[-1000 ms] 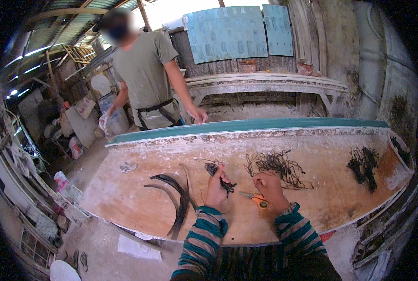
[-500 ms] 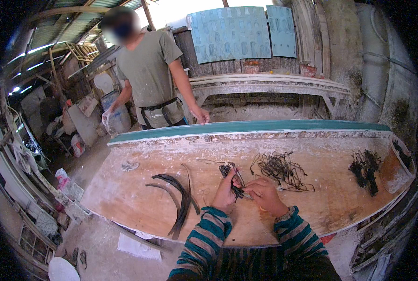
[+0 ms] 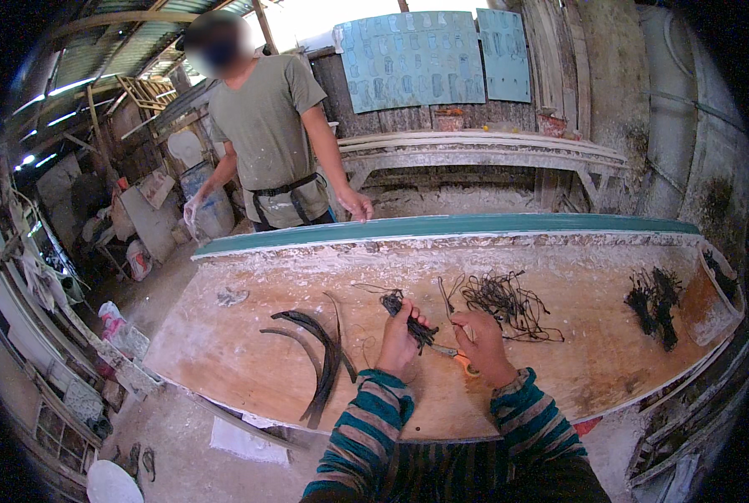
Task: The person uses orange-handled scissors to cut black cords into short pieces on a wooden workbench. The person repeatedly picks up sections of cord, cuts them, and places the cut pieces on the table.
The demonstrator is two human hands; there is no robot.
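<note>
My left hand (image 3: 400,348) is closed around a small bundle of black cords (image 3: 414,329) above the wooden tabletop. Just to its right, my right hand (image 3: 483,345) pinches a thin black cord (image 3: 447,295) between thumb and fingers. Scissors with orange handles (image 3: 465,364) lie between the hands, partly under the right one, blades toward the left hand. A tangled pile of black knotted cords (image 3: 509,306) rests just beyond my right hand. Curved black strips (image 3: 328,365) lie on the table to the left of my left hand.
Tied black bunches (image 3: 653,306) lie at the table's right end beside a pale box-like holder (image 3: 714,306). A teal ledge (image 3: 475,225) runs along the far edge. Across it stands a co-worker (image 3: 270,134), one hand on the ledge. A whitish bench (image 3: 483,149) stands behind.
My right hand has moved right, away from the bundle in my left hand, and now holds a cord upright. The orange scissor handles, mostly covered before, now show.
</note>
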